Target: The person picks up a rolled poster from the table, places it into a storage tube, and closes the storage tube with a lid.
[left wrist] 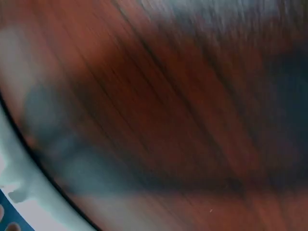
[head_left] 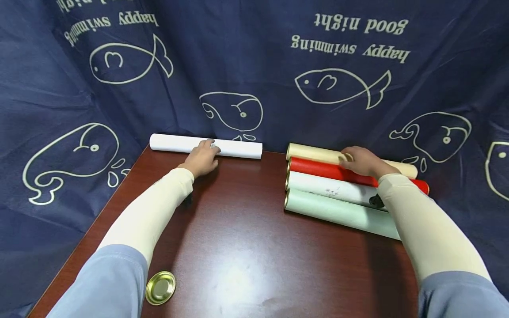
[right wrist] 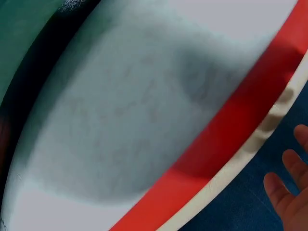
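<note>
- We see the white roll [head_left: 171,143] toward 11 o'clock in the head view, lying along the back of the brown tabletop [head_left: 246,221], its long axis running nearly 9 to 3, the 3 o'clock end dipping slightly.
- Our left hand [head_left: 200,158] is over its middle, fingers apart and loosely bent, not clamped; we cannot tell whether the fingertips touch it.
- Toward 2 o'clock we have four tubes side by side, each pointing from about 9:30 to 3:30: cream tube [head_left: 314,152] farthest back, then red tube [head_left: 318,169], white patterned tube [head_left: 310,182] and pale green tube [head_left: 338,212] nearest us.
- Our right hand [head_left: 363,161] reaches over the cream tube and red tube, its fingers spread and gripping nothing; the right wrist view shows their tips past the cream edge.
- Gold-rimmed ends face 9 o'clock; our right sleeve [head_left: 421,225] covers the pale green tube's other end.
- A gap separates the white roll from the tubes, and bare wood runs from there toward 6.
- Blue cloth [head_left: 238,44] borders the table at 12; its left edge slants from 11 to 7, near the gold lid [head_left: 161,288].
</note>
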Demonstrator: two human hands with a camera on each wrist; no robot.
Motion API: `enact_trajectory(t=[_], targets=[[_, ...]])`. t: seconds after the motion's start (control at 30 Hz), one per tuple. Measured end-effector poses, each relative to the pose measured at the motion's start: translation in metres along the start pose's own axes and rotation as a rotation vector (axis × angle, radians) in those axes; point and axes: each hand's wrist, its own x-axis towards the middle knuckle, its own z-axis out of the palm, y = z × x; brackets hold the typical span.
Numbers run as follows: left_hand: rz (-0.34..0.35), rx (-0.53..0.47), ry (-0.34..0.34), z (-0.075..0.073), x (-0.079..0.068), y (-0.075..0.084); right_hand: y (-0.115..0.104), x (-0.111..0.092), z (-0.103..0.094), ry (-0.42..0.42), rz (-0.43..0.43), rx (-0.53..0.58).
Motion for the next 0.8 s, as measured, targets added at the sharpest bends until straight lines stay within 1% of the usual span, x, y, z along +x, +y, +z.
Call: enact_trajectory(t=[0.03,0.1,0.23,0.3,0.43,0.5,0.57,0.67,0.8], targets=[[0.006,0.029,-0.003,0.001,0.003,-0.001,0.000,0.002,0.001,0.002,0.010,0.007],[-0.004,0.062,-0.022,0.003,0.006,-0.004,-0.001,0.005,0.002,-0.004,0.022,0.016],[-0.072,0.085,-0.111,0.010,0.008,-0.008,-0.004,0.010,0.004,-0.020,0.033,0.027],[-0.100,0.088,-0.145,0.014,0.007,-0.007,-0.006,0.013,0.005,-0.036,0.022,0.009],[-0.106,0.092,-0.146,0.016,0.007,-0.002,-0.009,0.019,0.007,-0.060,0.005,-0.036],[-0.105,0.104,-0.132,0.014,0.008,0.000,-0.009,0.022,0.008,-0.065,-0.011,-0.053],[-0.111,0.120,-0.134,0.011,0.009,0.001,-0.008,0.025,0.008,-0.063,-0.015,-0.053],[-0.133,0.131,-0.154,0.007,0.012,0.000,-0.004,0.027,0.006,-0.069,0.009,-0.029],[-0.148,0.099,-0.187,0.003,0.016,0.001,0.003,0.027,0.008,-0.089,0.062,0.018]])
